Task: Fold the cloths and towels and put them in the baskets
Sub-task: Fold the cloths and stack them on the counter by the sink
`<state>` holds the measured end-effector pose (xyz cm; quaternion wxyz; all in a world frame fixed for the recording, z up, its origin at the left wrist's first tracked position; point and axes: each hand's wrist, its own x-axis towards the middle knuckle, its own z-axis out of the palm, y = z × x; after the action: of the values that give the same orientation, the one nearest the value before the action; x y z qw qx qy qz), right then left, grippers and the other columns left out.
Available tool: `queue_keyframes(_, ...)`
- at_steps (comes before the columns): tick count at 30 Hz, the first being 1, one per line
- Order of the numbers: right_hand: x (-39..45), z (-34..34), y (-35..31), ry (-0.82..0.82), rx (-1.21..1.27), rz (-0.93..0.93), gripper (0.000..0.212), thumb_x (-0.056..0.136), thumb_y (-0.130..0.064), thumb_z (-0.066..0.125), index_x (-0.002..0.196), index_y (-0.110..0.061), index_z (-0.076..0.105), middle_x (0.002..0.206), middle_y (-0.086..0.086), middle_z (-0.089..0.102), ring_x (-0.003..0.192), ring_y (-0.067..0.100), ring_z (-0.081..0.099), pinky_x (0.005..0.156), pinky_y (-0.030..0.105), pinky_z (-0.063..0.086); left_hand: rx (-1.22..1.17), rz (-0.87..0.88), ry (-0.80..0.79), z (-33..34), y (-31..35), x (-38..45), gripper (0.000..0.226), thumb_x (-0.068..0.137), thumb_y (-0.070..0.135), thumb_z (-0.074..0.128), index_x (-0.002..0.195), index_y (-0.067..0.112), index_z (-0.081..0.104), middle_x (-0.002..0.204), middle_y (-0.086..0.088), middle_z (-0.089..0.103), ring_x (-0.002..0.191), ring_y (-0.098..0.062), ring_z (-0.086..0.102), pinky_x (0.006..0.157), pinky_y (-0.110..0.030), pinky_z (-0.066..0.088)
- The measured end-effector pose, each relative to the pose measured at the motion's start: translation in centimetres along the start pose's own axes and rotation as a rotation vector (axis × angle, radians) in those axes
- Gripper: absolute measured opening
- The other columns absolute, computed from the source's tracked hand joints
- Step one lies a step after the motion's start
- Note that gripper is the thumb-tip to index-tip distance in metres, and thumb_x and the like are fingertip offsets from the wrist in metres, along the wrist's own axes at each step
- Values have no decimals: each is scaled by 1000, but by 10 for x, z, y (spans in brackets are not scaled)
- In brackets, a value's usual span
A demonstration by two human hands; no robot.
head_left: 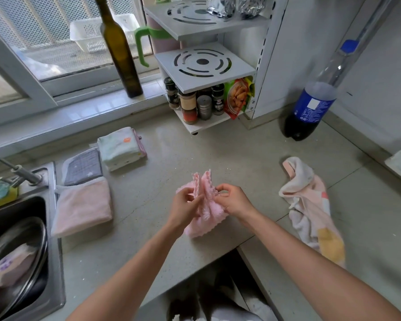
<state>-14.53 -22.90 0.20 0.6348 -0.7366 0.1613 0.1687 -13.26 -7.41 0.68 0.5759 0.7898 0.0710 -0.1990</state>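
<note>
A small fluffy pink cloth (203, 224) is bunched up at the middle of the counter. My left hand (183, 208) pinches its left part and my right hand (233, 201) pinches its right edge, the top folds standing up between them. A crumpled pink and white towel (310, 205) with a yellow patch lies to the right. Three folded cloths lie at the left: a pink one (82, 207), a grey checked one (82, 166) and a pale green stack (120, 148). A white basket (88, 35) stands outside the window.
A sink (14, 228) with a metal bowl is at the left edge. On the sill stands a tall dark glass bottle (120, 49). A white rack with spice jars (202, 103) is at the back, and a cola bottle (310, 107) at the right.
</note>
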Motion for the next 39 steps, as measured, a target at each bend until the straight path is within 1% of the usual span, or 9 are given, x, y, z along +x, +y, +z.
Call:
queue_keyframes(5, -3, 9, -8, -7, -77, -55, 14, 89, 0, 56, 97, -12, 58, 59, -7, 63, 45, -5, 54, 44, 13, 38, -16, 14, -18, -12, 6, -3, 12, 90, 15, 62, 102, 14, 60, 95, -12, 66, 88, -27, 68, 77, -47, 58)
queue_keyframes(7, -4, 13, -13, -39, -82, -72, 20, 91, -11, 59, 108, -21, 55, 79, 0, 71, 64, 3, 66, 53, 17, 46, -12, 32, -41, -14, 9, -7, 15, 91, 16, 61, 105, 10, 61, 95, -12, 67, 87, -26, 68, 77, -44, 59)
queue_keyframes(11, 0, 10, -19, -62, 50, -3, 31, 90, -36, 62, 111, -14, 64, 104, 7, 70, 93, 22, 68, 73, 31, 53, -242, -31, -302, -27, 17, -15, 33, 98, 2, 35, 122, 7, 57, 97, -13, 66, 91, -25, 65, 86, -35, 55)
queue_keyframes(14, 4, 2, -25, -30, 58, -41, 23, 82, -21, 72, 102, -11, 66, 96, 6, 71, 90, 22, 68, 77, 31, 53, -250, -31, -470, -42, 24, -14, 42, 94, -7, 31, 120, 10, 59, 105, -15, 68, 101, -30, 66, 91, -36, 54)
queue_keyframes(19, 3, -12, -48, -114, -137, -212, 19, 83, -5, 70, 100, -8, 66, 100, 3, 71, 93, 13, 63, 84, 28, 48, 303, 514, 195, -76, 12, 0, 30, 85, 8, 64, 112, 17, 54, 105, 5, 61, 95, -9, 59, 79, -19, 49)
queue_keyframes(23, -2, -19, -66, -174, -108, -315, 17, 82, 0, 69, 97, 1, 64, 94, 2, 71, 90, 8, 65, 84, 23, 53, 512, 771, 24, -102, -8, 1, 58, 73, 33, 79, 118, 28, 43, 125, 7, 49, 108, -6, 53, 91, -20, 46)
queue_keyframes(30, 3, -22, -74, -225, -117, -350, 29, 80, -5, 72, 104, 8, 61, 106, 19, 68, 96, 18, 65, 86, 24, 52, 482, 863, -1, -105, -7, 7, 36, 77, 33, 77, 104, 28, 54, 127, 8, 47, 105, -9, 56, 90, -19, 49)
queue_keyframes(35, 1, -20, -78, -218, -100, -317, 24, 85, -14, 68, 103, 1, 63, 101, 9, 70, 89, 11, 64, 74, 20, 51, 590, 789, -122, -111, 1, 16, 22, 79, 33, 75, 91, 15, 70, 91, 19, 57, 73, 2, 56, 67, -10, 44)
queue_keyframes(39, 15, -8, -66, 50, -143, -285, 24, 92, -22, 60, 87, 2, 55, 74, 5, 52, 69, 15, 47, 61, 29, 35, 279, 254, -218, -113, 16, 27, 27, 83, 41, 67, 77, 15, 69, 71, 2, 62, 62, -10, 54, 66, -34, 48)
